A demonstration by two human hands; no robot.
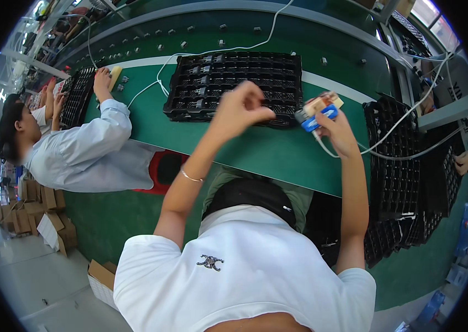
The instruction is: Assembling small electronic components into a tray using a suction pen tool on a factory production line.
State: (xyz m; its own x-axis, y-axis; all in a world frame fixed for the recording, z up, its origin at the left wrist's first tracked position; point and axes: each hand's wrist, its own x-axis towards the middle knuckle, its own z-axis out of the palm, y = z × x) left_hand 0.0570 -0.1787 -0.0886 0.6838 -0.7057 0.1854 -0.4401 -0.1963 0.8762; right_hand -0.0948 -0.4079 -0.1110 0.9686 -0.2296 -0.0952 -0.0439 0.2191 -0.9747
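Observation:
My left hand [239, 112] hovers over the near edge of a black compartment tray [181, 105]. Its fingers are curled, the thumb stands apart from them, and nothing shows between; motion blurs it a little. My right hand [339, 133] grips a blue-and-tan handheld block [322, 117] beside the tray's right end. A grey piece [303, 115] is at the block's left end, too blurred to name. A white cable [327, 146] runs from the block. Several small grey-black connector-like parts [202, 91] sit in the tray's left part.
The tray lies on a green worktable [167, 133]. Behind it, small parts stand spaced along a dark green strip [278, 41]. Stacked black trays [391, 160] are on the right. A co-worker [87, 152] sits left, a hand near loose parts [123, 83]. Another hand [464, 164] shows far right.

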